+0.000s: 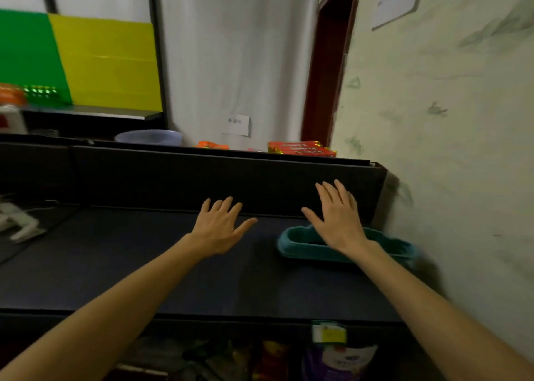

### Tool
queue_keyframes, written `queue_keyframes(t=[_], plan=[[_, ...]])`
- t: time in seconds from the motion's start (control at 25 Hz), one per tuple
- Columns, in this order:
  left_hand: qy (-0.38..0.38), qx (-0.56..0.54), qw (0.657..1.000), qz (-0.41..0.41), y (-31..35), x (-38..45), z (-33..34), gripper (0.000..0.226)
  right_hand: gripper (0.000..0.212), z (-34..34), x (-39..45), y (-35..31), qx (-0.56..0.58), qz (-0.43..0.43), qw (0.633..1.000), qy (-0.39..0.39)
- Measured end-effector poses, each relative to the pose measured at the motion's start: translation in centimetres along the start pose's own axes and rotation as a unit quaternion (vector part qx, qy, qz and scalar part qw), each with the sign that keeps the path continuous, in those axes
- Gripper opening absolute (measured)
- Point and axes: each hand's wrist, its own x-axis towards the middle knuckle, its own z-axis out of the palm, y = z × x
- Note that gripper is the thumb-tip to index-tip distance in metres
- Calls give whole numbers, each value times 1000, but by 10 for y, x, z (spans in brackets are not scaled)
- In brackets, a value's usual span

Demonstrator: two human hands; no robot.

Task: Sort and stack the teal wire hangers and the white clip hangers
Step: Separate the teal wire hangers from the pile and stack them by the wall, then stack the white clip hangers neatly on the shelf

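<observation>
left hand (pixel 219 227) flat, right hand (pixel 336 216) splayed over teal hangers (pixel 294 243)

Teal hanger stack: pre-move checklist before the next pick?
1. Teal wire hanger stack gathered at the table's right end: ok.
2. Left hand holds nothing, fingers spread: ok.
3. Right hand holds nothing, over the stack: ok.
4. White clip hangers at far left edge, blurred; stacked or loose: cannot tell.
5. Dark tabletop between the two piles free for stacking: ok.
</observation>
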Motion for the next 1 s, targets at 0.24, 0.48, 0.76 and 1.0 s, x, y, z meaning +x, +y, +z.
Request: queue_keyframes(t=[0.24,0.48,0.76,1.0], plan=[[3,60,991,-117,-209,-116,0,91,76,83,22,-238,59,-114,992,-11],[7,72,958,-279,-400,-244,-24,92,75,141,47,-468,136,-238,958,-90],[38,55,924,-376,-543,-307,-27,81,72,179,71,-652,203,-315,918,-129],[43,69,932,-354,-671,-282,-35,76,67,223,143,-776,237,-308,910,-142]])
